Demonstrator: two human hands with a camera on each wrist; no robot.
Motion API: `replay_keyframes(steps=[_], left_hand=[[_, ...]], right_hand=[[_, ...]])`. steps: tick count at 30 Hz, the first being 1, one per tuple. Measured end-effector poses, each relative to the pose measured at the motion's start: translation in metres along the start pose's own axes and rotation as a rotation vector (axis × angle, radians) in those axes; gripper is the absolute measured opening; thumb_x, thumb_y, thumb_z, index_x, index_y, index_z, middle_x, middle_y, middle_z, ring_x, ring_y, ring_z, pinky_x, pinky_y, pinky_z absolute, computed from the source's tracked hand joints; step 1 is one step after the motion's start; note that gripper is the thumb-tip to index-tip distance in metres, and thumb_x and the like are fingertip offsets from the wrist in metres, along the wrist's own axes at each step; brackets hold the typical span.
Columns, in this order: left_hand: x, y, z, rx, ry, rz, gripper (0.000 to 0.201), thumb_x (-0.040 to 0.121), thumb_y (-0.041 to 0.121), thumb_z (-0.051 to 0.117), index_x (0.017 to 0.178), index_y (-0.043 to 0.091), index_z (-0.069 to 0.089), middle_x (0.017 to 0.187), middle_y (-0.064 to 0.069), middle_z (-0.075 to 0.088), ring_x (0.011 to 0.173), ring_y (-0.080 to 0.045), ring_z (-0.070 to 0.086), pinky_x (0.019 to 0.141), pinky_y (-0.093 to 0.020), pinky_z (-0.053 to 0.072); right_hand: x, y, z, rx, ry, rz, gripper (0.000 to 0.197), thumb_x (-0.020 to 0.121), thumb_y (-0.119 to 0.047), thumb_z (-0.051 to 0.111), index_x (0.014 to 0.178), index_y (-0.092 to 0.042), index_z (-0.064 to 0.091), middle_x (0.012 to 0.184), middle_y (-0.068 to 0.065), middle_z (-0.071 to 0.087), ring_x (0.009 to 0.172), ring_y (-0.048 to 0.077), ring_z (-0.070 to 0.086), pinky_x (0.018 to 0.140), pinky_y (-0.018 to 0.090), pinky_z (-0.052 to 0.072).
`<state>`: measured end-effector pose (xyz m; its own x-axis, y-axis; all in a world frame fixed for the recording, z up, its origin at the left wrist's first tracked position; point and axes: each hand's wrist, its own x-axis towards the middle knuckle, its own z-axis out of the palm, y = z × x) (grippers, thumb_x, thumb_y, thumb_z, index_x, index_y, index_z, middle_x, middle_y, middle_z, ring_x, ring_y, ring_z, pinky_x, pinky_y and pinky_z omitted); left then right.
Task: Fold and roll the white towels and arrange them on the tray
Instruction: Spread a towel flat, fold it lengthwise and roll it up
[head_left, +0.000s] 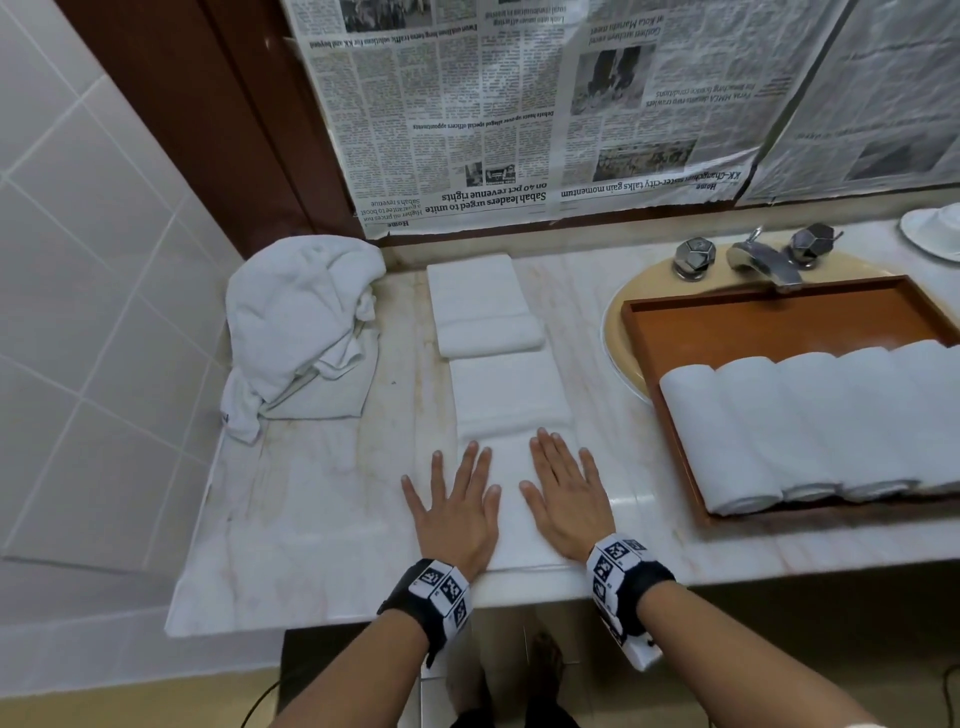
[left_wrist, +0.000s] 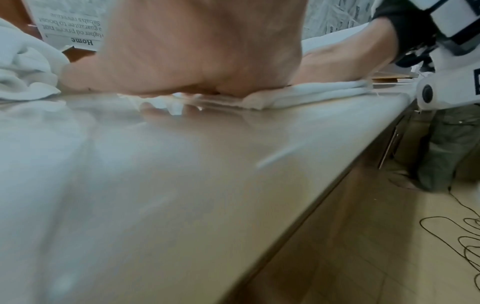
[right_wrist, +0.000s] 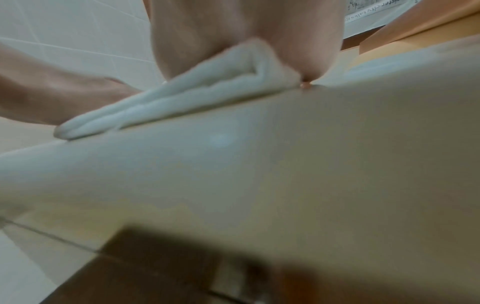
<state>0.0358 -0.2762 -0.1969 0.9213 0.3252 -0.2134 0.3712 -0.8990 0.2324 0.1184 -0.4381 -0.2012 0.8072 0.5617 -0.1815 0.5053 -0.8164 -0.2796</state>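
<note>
A folded white towel (head_left: 511, 519) lies flat at the counter's front edge. My left hand (head_left: 457, 499) and right hand (head_left: 563, 493) press on it side by side, palms down, fingers straight and spread. Its layered edge (right_wrist: 182, 98) shows under the right palm (right_wrist: 246, 30), and the left palm (left_wrist: 202, 51) flattens the towel (left_wrist: 311, 94). Two more folded towels (head_left: 511, 395) (head_left: 483, 306) lie in a line behind it. The wooden tray (head_left: 779, 322) over the sink holds several rolled towels (head_left: 810, 426) in a row.
A heap of unfolded white towels (head_left: 301, 322) sits at the counter's back left by the tiled wall. Taps (head_left: 758, 254) stand behind the tray. A white dish (head_left: 935, 228) is at the far right. Newspaper (head_left: 519, 104) covers the wall. Cables (left_wrist: 462, 236) lie on the floor.
</note>
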Motion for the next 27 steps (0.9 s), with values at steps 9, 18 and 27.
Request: replay_keyframes(steps=[9, 18, 27], left_hand=[[-0.022, -0.010, -0.018, -0.145, -0.042, 0.067, 0.061, 0.101, 0.052, 0.017, 0.158, 0.030, 0.017, 0.165, 0.016, 0.005, 0.153, -0.017, 0.004, 0.121, -0.056, 0.005], [-0.069, -0.020, -0.001, -0.127, 0.024, 0.490, 0.054, 0.084, 0.068, 0.054, 0.128, 0.036, 0.053, 0.132, 0.016, 0.049, 0.119, -0.008, 0.042, 0.094, -0.035, 0.039], [-0.077, -0.027, 0.001, -0.064, 0.062, 0.565, 0.023, 0.083, 0.051, 0.060, 0.102, 0.038, 0.055, 0.099, 0.019, 0.055, 0.094, -0.008, 0.051, 0.076, -0.025, 0.039]], right_hand=[[-0.048, 0.023, -0.007, 0.154, 0.238, -0.009, 0.063, 0.095, -0.044, 0.028, 0.143, -0.009, 0.046, 0.150, 0.008, 0.044, 0.138, 0.024, 0.040, 0.115, 0.040, 0.027], [-0.102, 0.024, 0.000, 0.072, 0.150, -0.331, 0.037, 0.089, -0.042, 0.049, 0.116, -0.023, 0.065, 0.122, -0.003, 0.062, 0.111, 0.015, 0.060, 0.091, 0.035, 0.055], [-0.111, 0.017, -0.007, -0.025, 0.115, -0.398, 0.044, 0.064, -0.022, 0.085, 0.105, -0.016, 0.070, 0.105, 0.001, 0.066, 0.091, 0.017, 0.065, 0.071, 0.027, 0.058]])
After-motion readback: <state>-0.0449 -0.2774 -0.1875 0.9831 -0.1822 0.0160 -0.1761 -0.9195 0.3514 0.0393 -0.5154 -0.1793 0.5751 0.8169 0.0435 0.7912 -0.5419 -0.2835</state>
